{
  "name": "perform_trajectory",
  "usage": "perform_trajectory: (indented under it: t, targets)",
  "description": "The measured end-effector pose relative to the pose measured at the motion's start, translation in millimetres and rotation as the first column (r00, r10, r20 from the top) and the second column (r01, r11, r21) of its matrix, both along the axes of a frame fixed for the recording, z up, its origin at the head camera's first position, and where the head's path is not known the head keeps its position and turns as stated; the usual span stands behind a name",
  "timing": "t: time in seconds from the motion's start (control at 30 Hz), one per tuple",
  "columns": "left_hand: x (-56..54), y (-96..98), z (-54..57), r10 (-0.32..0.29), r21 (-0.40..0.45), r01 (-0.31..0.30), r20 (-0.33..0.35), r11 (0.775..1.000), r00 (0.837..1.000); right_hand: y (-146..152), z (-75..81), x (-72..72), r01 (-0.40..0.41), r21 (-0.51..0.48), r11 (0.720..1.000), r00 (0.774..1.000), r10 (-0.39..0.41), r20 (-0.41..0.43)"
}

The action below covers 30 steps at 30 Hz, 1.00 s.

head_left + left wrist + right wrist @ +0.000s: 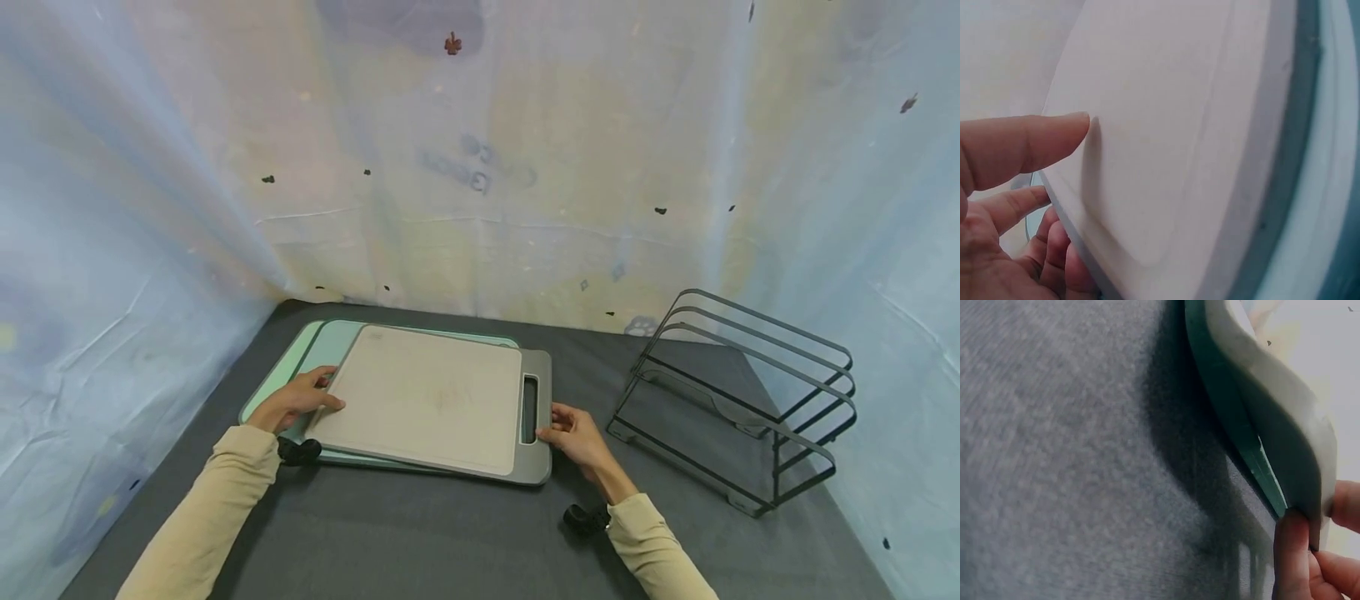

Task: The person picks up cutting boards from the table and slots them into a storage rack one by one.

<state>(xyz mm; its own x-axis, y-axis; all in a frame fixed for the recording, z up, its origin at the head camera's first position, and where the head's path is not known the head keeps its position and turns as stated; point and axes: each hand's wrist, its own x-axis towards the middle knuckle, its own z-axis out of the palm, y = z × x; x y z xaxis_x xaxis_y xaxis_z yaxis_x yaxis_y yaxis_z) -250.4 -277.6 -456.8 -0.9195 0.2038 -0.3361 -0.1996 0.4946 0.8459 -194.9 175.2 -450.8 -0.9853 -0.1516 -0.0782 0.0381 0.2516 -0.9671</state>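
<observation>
At head-view centre, a beige cutting board (427, 396) is held by the left hand (298, 398) and right hand (579, 439) over green boards (330, 346). In left-wrist view, lower left, its edge is gripped between thumb (1032, 147) and fingers (1055, 245). In right-wrist view, lower right, its handle end (1315, 434) is pinched.

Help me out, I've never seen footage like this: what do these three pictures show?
No robot here, just a person. The wide picture comes from a head-worn camera; the close-up filled by a pale cutting board comes from the left wrist, the other from the right. The left hand and right hand grip opposite ends of that board, the right at the handle end. Beneath it lies a green board, perhaps more than one, on a dark grey surface. A black wire rack stands to the right.
</observation>
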Motion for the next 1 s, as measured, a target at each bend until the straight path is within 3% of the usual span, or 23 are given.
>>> perform_trajectory:
  t: [0.23,0.53,1.0]
  targets:
    - [9.5,-4.1,0.7,0.025,0.082,-0.027,0.019,0.996,0.999,4,-25.4,-11.5,0.042,-0.018,0.999,0.999,-0.042,-0.004]
    - [10.6,-3.1,-0.6,0.035,0.152,-0.028,-0.043,0.988,0.998,9,-19.8,-9.4,0.078,0.007,0.997,0.997,-0.078,0.004]
    - [18.1,5.0,2.4,0.064,0.125,-0.051,-0.099,0.991,0.993,21,-22.2,-3.9,0.106,-0.006,0.994,0.994,-0.106,0.009]
